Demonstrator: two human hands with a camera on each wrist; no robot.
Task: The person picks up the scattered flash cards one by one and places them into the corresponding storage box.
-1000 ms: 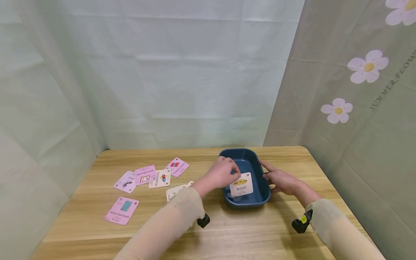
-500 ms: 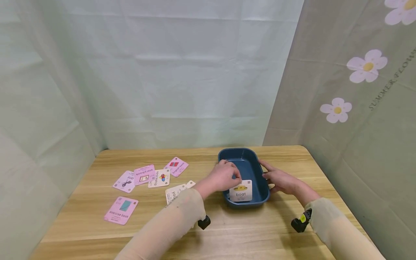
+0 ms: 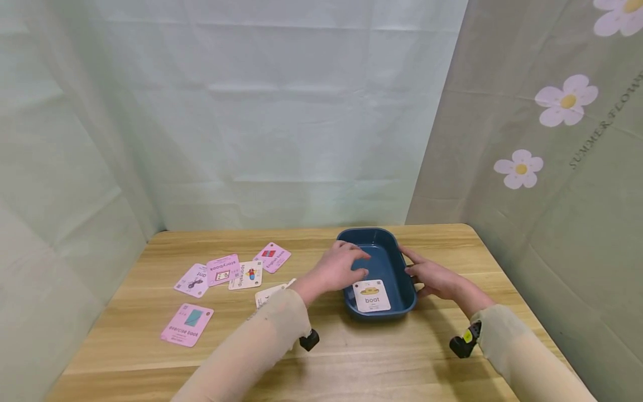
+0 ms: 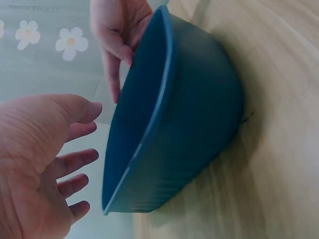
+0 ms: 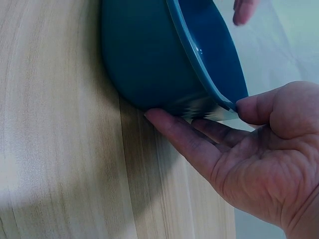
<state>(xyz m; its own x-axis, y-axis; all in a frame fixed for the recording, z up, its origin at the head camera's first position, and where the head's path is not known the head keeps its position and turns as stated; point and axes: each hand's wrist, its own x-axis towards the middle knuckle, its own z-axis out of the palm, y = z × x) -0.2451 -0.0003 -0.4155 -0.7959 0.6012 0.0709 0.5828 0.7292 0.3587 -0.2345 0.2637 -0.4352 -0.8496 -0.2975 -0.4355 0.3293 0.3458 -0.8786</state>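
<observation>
Left hand (image 3: 335,269): thumb parted from loosely bent fingers. Right hand (image 3: 436,279): gripping, thumb opposed to fingers. Sleeved forearms (image 3: 251,346) angled inward.

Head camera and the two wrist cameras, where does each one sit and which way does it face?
Head: worn on the head, facing forward and down at the table, blue bin and cards; left hand, right hand and both sleeves show.
Left wrist: looks past the left hand at the bin's outer side; the right hand shows at top.
Right wrist: looks along the right hand at the bin it grips; a bit of the other hand shows at top right.
Shared: both wrist views show the bin's rim and table, tipped sideways.
</observation>
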